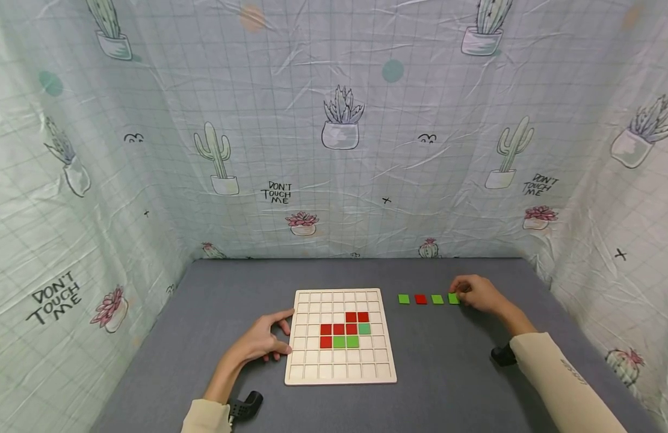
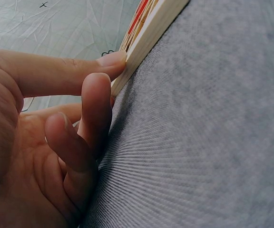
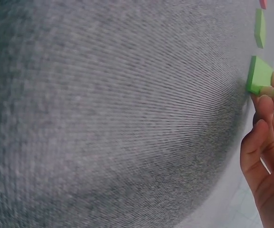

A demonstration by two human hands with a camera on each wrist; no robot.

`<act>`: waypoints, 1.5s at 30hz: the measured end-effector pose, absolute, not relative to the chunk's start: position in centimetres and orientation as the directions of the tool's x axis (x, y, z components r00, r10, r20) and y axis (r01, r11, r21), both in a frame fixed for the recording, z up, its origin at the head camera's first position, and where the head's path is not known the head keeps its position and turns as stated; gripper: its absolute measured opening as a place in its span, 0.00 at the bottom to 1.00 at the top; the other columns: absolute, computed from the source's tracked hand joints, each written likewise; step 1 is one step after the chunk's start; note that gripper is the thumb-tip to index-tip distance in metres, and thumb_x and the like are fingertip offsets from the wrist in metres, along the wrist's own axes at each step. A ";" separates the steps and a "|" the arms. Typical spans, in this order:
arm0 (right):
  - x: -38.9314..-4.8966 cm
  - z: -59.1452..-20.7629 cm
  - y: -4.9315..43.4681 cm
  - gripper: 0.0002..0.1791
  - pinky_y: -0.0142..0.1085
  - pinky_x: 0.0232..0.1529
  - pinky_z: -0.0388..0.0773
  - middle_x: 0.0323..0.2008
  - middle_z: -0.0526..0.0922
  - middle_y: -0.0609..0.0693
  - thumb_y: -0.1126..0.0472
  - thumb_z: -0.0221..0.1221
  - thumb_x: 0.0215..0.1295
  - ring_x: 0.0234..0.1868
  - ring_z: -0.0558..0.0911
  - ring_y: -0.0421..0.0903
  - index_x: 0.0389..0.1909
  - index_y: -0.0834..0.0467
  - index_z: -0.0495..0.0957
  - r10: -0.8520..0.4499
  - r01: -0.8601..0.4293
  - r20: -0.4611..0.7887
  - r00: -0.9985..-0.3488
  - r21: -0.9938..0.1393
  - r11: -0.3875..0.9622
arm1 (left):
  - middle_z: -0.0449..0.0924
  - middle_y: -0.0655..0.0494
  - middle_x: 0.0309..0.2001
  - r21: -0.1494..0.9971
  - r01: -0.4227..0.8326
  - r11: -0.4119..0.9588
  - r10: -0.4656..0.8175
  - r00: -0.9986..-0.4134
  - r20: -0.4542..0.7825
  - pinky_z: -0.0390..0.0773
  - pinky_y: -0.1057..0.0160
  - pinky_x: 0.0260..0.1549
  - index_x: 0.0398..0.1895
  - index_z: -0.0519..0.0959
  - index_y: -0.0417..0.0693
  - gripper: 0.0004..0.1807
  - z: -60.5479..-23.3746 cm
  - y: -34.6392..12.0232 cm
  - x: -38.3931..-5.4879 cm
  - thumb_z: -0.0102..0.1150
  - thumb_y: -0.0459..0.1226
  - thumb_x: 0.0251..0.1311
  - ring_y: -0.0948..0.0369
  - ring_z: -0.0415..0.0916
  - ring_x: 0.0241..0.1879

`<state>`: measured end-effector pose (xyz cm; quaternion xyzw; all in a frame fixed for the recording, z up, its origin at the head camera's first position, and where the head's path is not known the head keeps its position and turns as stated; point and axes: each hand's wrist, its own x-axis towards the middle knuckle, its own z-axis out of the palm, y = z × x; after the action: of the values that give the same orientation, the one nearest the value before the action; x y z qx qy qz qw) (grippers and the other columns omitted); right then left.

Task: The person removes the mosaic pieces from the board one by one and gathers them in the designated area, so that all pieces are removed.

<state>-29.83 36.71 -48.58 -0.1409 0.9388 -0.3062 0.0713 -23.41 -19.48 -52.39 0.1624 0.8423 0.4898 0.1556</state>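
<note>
A pale wooden grid board [image 1: 339, 371] lies on the grey table, with several red tiles [image 1: 339, 329] and three green tiles [image 1: 346, 342] in its squares. My left hand [image 1: 258, 340] touches the board's left edge with extended thumb and index finger; the left wrist view has a thumb tip on the board's side [image 2: 149, 40], the other fingers bent loosely below. Right of the board, my right hand [image 1: 477, 293] pinches the rightmost green tile [image 3: 259, 76] of a row. That tile looks slightly tilted in the right wrist view, fingertips at its near edge.
Left of the pinched tile, in the same row, lie a green tile [image 1: 437, 299], a red tile [image 1: 420, 299] and another green tile [image 1: 403, 299]. A patterned cloth [image 1: 339, 180] hangs behind and on both sides of the grey table [image 1: 431, 373].
</note>
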 end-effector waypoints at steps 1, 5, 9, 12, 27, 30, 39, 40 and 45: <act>-29.8 -48.6 36.7 0.10 0.41 0.31 0.79 0.41 0.87 0.61 0.74 0.57 0.69 0.31 0.82 0.45 0.45 0.64 0.83 -0.307 -0.220 -0.046 -0.951 -0.596 0.772 | 0.75 0.45 0.45 0.875 0.121 0.468 0.426 -0.899 -0.104 0.74 0.61 0.13 0.79 0.63 0.42 0.49 -52.4 -19.5 -23.4 0.76 0.32 0.52 0.59 0.79 0.19; -29.6 -48.6 36.6 0.10 0.41 0.31 0.80 0.40 0.87 0.59 0.72 0.59 0.68 0.31 0.82 0.45 0.47 0.65 0.83 -0.301 -0.216 -0.050 -0.952 -0.588 0.779 | 0.75 0.46 0.45 0.875 0.114 0.470 0.421 -0.901 -0.108 0.73 0.61 0.13 0.79 0.63 0.42 0.49 -52.3 -19.5 -23.4 0.75 0.32 0.52 0.59 0.79 0.19; -29.7 -48.7 36.6 0.10 0.40 0.32 0.80 0.41 0.87 0.59 0.72 0.60 0.68 0.31 0.83 0.44 0.48 0.65 0.83 -0.302 -0.214 -0.058 -0.952 -0.580 0.786 | 0.75 0.46 0.45 0.872 0.119 0.474 0.417 -0.903 -0.104 0.73 0.61 0.13 0.79 0.64 0.42 0.49 -52.3 -19.5 -23.3 0.75 0.32 0.51 0.59 0.79 0.19; -29.7 -48.8 36.6 0.10 0.39 0.32 0.81 0.42 0.87 0.60 0.72 0.60 0.68 0.31 0.83 0.44 0.48 0.65 0.83 -0.302 -0.214 -0.060 -0.951 -0.576 0.789 | 0.75 0.45 0.45 0.873 0.120 0.472 0.422 -0.901 -0.104 0.73 0.61 0.13 0.79 0.64 0.42 0.49 -52.3 -19.5 -23.3 0.75 0.32 0.51 0.59 0.79 0.19; -29.7 -48.7 36.5 0.11 0.40 0.33 0.80 0.42 0.87 0.62 0.73 0.57 0.68 0.34 0.83 0.45 0.48 0.68 0.83 -0.310 -0.211 -0.073 -0.948 -0.587 0.782 | 0.74 0.45 0.45 0.878 0.123 0.462 0.436 -0.894 -0.104 0.73 0.62 0.13 0.79 0.62 0.42 0.49 -52.2 -19.5 -23.3 0.75 0.32 0.53 0.59 0.79 0.19; -29.7 -48.7 36.5 0.11 0.40 0.33 0.80 0.43 0.87 0.63 0.74 0.57 0.68 0.34 0.83 0.45 0.48 0.68 0.83 -0.313 -0.213 -0.074 -0.947 -0.585 0.782 | 0.74 0.45 0.45 0.879 0.121 0.461 0.438 -0.893 -0.106 0.73 0.62 0.13 0.79 0.62 0.42 0.49 -52.2 -19.6 -23.3 0.75 0.32 0.53 0.59 0.79 0.19; -29.6 -49.3 36.6 0.10 0.37 0.30 0.78 0.37 0.87 0.57 0.70 0.55 0.71 0.30 0.81 0.42 0.47 0.66 0.84 -0.289 -0.201 -0.060 -0.956 -0.583 0.787 | 0.75 0.44 0.45 0.875 0.129 0.466 0.438 -0.893 -0.101 0.73 0.61 0.13 0.79 0.63 0.43 0.50 -52.4 -19.6 -23.5 0.75 0.32 0.52 0.59 0.79 0.19; -29.6 -49.4 36.6 0.10 0.37 0.30 0.77 0.37 0.86 0.57 0.70 0.55 0.71 0.30 0.81 0.42 0.46 0.66 0.84 -0.288 -0.203 -0.055 -0.956 -0.583 0.787 | 0.75 0.44 0.45 0.875 0.131 0.467 0.438 -0.893 -0.101 0.73 0.61 0.13 0.79 0.63 0.43 0.50 -52.4 -19.6 -23.5 0.75 0.32 0.52 0.59 0.79 0.19; -29.6 -49.7 36.6 0.10 0.36 0.29 0.77 0.35 0.86 0.56 0.70 0.55 0.71 0.29 0.80 0.42 0.46 0.65 0.84 -0.288 -0.216 -0.034 -0.957 -0.582 0.784 | 0.74 0.44 0.45 0.875 0.134 0.466 0.437 -0.894 -0.095 0.73 0.62 0.13 0.79 0.63 0.42 0.50 -52.5 -19.6 -23.5 0.75 0.31 0.52 0.59 0.79 0.19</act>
<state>-29.55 36.56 -49.67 -0.1337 0.9426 -0.2998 0.0607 -23.52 -19.64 -52.46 0.1697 0.8420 0.4881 0.1550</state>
